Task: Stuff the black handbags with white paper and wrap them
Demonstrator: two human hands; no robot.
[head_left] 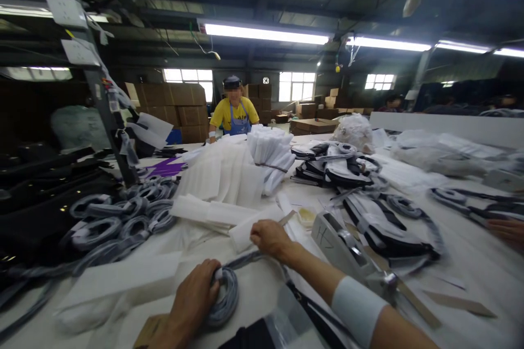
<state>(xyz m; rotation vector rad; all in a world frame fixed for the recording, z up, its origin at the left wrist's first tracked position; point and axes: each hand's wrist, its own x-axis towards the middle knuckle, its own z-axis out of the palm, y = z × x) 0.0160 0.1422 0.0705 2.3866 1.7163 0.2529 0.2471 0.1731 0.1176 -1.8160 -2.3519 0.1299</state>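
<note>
My left hand (197, 288) is closed round the near side of a coiled grey strap (224, 299) wrapped in clear film. From that coil a loose length of strap runs right, under my right hand. My right hand (271, 237) has its fingers curled together above the table, beside a white foam sheet (251, 229); what they pinch, if anything, is hidden. To the right of that hand stands a grey tape dispenser (339, 242). A black bag part under clear plastic (286, 313) lies close to me, with a black strap (309, 308) beside it.
Several coiled straps (98, 232) lie at left. White foam sheets (216, 172) and a banded bundle (270, 152) are piled ahead. Black-and-white bags (380, 223) lie at right. A metal post (102, 92) rises at left. Across the table is a person in yellow (235, 112); another person's hand (507, 232) shows far right.
</note>
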